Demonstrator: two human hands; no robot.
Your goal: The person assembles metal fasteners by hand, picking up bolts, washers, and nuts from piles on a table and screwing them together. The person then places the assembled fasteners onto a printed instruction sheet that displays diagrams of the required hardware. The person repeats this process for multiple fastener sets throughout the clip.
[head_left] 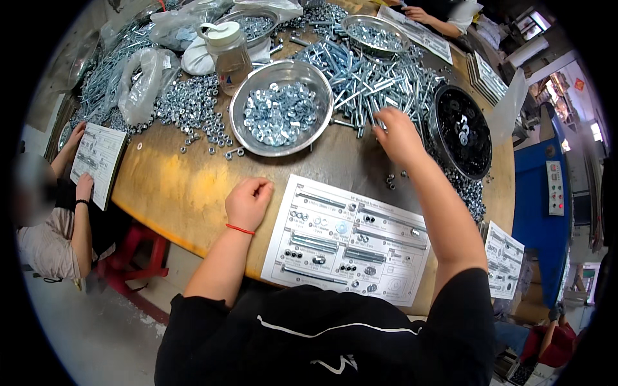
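Observation:
My left hand [250, 202], a red string round its wrist, rests at the left edge of the printed parts sheet [351, 215]. Its fingers are curled closed, and whatever may be inside is hidden. Reaching forward, my right hand [400, 138] is at the near edge of a heap of long metal bolts [347, 71]. Its fingers are bent together beside the bolts; I cannot make out what is between them. The sheet lies in front of me with pictures of bolts, nuts and washers, and small fasteners lie on it in places or are printed there; I cannot tell which.
A steel bowl of washers [281, 147] stands ahead, with loose nuts [187, 103] to its left. A black bowl [473, 164] sits right. Behind are a lidded plastic jar [228, 61] and another steel bowl [351, 24]. Co-workers sit left and far right.

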